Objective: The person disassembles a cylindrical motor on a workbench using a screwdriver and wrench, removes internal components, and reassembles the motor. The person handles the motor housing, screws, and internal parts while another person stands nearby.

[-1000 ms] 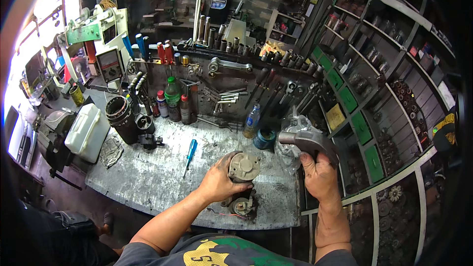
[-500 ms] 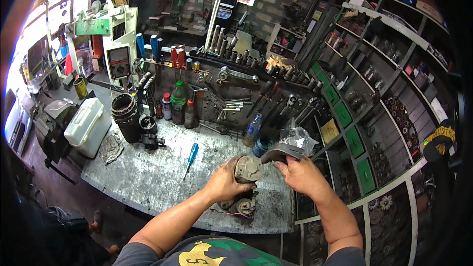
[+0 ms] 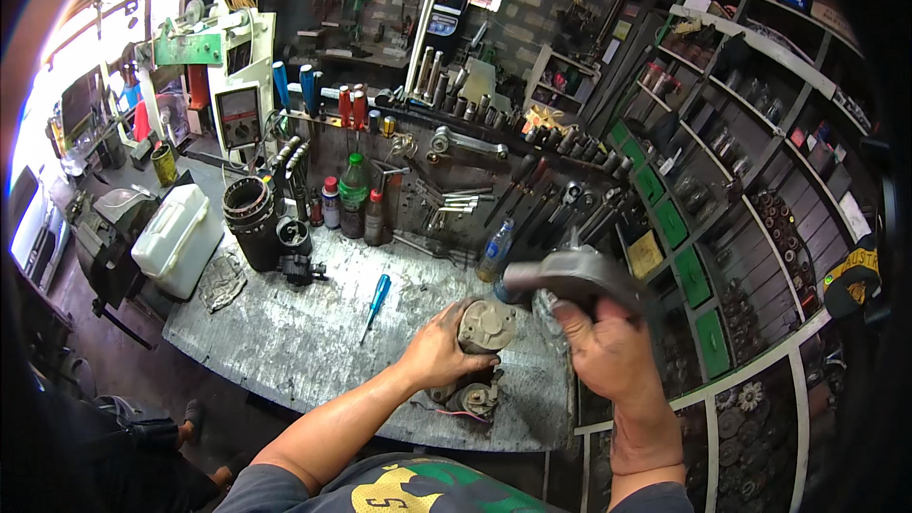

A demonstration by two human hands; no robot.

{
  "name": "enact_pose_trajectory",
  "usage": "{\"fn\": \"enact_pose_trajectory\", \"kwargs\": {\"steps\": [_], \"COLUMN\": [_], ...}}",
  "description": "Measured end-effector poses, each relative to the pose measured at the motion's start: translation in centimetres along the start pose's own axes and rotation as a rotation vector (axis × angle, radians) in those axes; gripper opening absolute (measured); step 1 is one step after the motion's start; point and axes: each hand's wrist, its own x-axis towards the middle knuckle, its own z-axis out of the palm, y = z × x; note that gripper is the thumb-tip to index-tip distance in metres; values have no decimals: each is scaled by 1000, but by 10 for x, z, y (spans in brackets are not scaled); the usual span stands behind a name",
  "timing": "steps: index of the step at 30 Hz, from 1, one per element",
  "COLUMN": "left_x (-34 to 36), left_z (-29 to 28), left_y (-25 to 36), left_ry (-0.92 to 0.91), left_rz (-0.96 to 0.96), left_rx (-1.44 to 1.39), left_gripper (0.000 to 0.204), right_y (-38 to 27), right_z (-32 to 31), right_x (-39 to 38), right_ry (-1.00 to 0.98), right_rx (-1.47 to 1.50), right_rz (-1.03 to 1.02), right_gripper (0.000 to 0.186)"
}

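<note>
From here I'm seeing one white case [image 3: 178, 239] sitting near the left end of the metal bench [image 3: 285, 351], whose front edge is curving toward the forearms. One crumpled sheet [image 3: 222, 282] is lying beside the case. One large black cylinder [image 3: 249, 220] is standing next, with one smaller dark part [image 3: 301, 255] just beside it. Behind, I'm counting one green-capped bottle [image 3: 353, 192] and at least two red-capped bottles [image 3: 374, 218]. One blue screwdriver [image 3: 378, 301] is lying mid-bench, metal surface showing on both its sides.

With the left hand [image 3: 439, 353] I'm grasping one grey round metal part [image 3: 487, 327], near the front edge. One round fitting [image 3: 477, 399] with a reddish wire is sitting closer to that edge. One blue-labelled bottle [image 3: 497, 247] is standing farther back.

With the right hand [image 3: 610, 351] I'm gripping one hammer-like tool [image 3: 570, 275], blurred, hanging up and right of the grey part. Just past the bench's right edge, shelving [image 3: 750, 382] is crowding in, showing at least four green drawers [image 3: 693, 277].
</note>
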Motion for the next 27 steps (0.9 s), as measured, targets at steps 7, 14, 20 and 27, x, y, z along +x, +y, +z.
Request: {"fn": "enact_pose_trajectory", "kwargs": {"steps": [7,14,20,27], "left_x": [1,1,1,-1], "left_z": [5,3,4,1], "left_y": [-10,-6,-5,2], "left_ry": [54,33,-9,-4], "left_rz": [119,72,-11,-11], "left_rx": [-34,-85,-104,-112], "left_gripper": [101,104,103,103], "right_y": [19,13,3,41], "right_z": [44,31,26,20], "right_x": [-9,-2,2,3], "right_ry": [-561,-517,-346,-288], "right_rx": [-360,-431,-284,-408], "right_rz": [-168,-213,-123,110], "right_gripper": [29,27,26,40]}}
